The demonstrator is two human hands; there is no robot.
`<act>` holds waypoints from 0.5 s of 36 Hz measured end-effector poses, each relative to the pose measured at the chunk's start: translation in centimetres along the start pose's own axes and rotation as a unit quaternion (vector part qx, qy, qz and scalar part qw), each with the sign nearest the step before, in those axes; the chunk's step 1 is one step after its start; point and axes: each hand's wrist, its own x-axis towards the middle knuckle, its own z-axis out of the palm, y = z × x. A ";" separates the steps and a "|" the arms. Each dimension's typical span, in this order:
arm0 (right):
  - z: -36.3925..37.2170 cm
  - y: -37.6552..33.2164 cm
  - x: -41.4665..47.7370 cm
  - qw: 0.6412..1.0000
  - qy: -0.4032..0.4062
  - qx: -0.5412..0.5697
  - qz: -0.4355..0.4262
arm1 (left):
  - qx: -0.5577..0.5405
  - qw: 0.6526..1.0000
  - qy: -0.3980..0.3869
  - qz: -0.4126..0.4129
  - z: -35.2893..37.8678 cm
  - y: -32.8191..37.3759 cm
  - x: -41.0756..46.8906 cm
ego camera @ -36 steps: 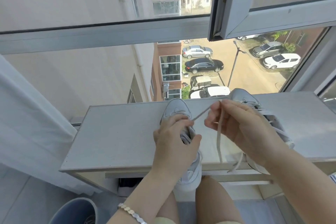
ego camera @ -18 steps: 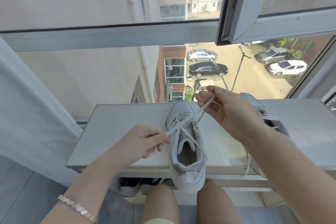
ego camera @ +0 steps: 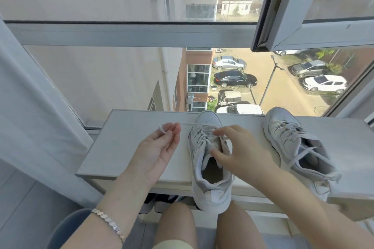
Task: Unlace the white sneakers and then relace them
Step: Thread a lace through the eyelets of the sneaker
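Note:
Two white sneakers stand on a pale shelf (ego camera: 125, 143) by the window. The middle sneaker (ego camera: 204, 120) points away from me, its heel hanging over the front edge. A thin white lace (ego camera: 188, 123) runs taut from its toe end leftward to my left hand (ego camera: 157, 151), palm up, with the lace end pinched at the fingertips. My right hand (ego camera: 242, 155) hovers over that sneaker's tongue and upper eyelets, fingers spread, thumb at the collar. The second sneaker (ego camera: 283, 133) lies to the right, laced loosely, untouched.
A white curtain (ego camera: 30, 127) hangs at the left. An open window sash (ego camera: 303, 32) juts in above right. Window glass stands right behind the shelf. Dark shoes (ego camera: 153, 202) sit under the shelf, a grey bin (ego camera: 60, 228) at bottom left. My knees are below the shelf edge.
My left hand has swung out to the left and turned palm up, drawing the lace sideways. My right hand let go of its lace end and dropped onto the middle sneaker.

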 end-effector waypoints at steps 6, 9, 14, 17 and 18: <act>0.3 0.9 -0.3 0.998 -0.030 0.048 -0.008 | 0.192 0.980 0.021 0.054 0.5 -1.7 -0.5; -0.2 1.4 -0.3 0.997 -0.039 0.070 -0.012 | 0.250 0.964 0.033 0.078 0.8 -2.5 -0.6; -1.2 2.1 -0.2 0.999 -0.029 0.045 -0.010 | 0.277 0.958 0.020 0.072 1.2 -3.7 -0.9; -1.0 2.2 -0.7 0.999 0.015 0.035 -0.020 | 0.282 0.957 -0.005 0.068 1.5 -4.5 -1.2; -0.8 2.1 -0.9 0.999 0.038 0.011 -0.033 | 0.283 0.957 -0.010 0.069 1.7 -4.7 -1.2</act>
